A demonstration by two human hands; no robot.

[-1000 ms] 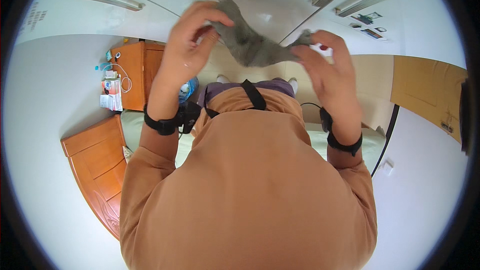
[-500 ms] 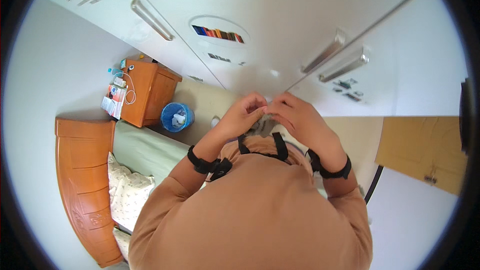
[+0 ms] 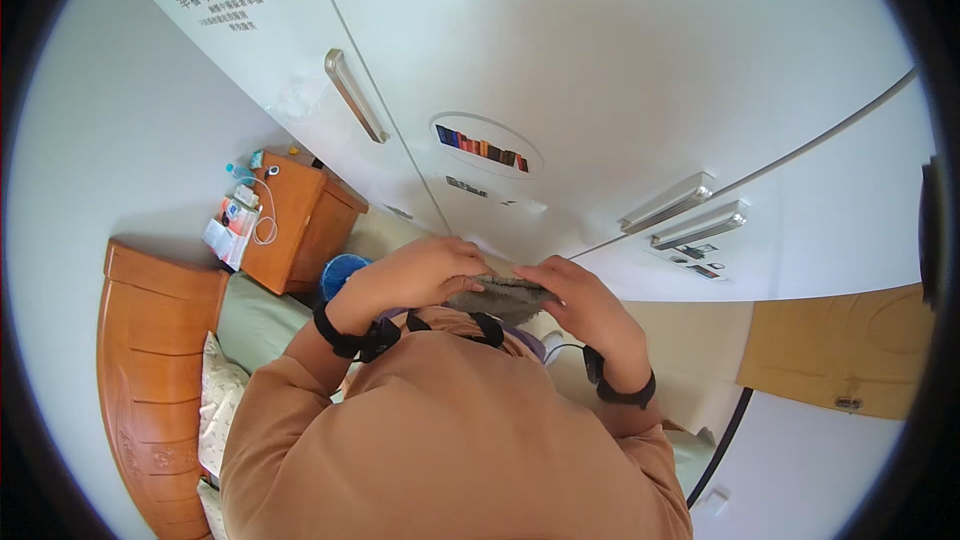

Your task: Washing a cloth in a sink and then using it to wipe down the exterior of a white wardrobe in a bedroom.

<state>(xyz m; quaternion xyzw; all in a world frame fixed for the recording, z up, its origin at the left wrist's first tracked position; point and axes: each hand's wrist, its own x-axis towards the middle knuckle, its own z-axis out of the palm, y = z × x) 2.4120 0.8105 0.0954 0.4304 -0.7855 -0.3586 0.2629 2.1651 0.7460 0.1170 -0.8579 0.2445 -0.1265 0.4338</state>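
A dark grey cloth (image 3: pixel 503 304) with a fuzzy-looking edge hangs between my hands in front of my waist. My left hand (image 3: pixel 432 272) pinches its left end, thumb along the upper edge. At the other end, my right hand (image 3: pixel 578 298) grips the cloth's upper right corner. The lower part of the cloth is partly hidden behind my shirt and straps. Just beyond my hands rises a white wardrobe (image 3: pixel 590 60) with its doors closed. Each wrist has a black band on it.
Metal handles (image 3: pixel 355 95) stick out from the wardrobe doors. On the left stand a wooden nightstand (image 3: pixel 290 220) with papers and a white cable, a blue bin (image 3: pixel 343 271), and a bed with a wooden headboard (image 3: pixel 165 380). A yellowish-brown panel (image 3: pixel 825 350) lies at the right.
My hands have moved apart and slightly lower in view, and the grey cloth now shows stretched between them. The view has shifted, so the wardrobe fills more of it and sits lower.
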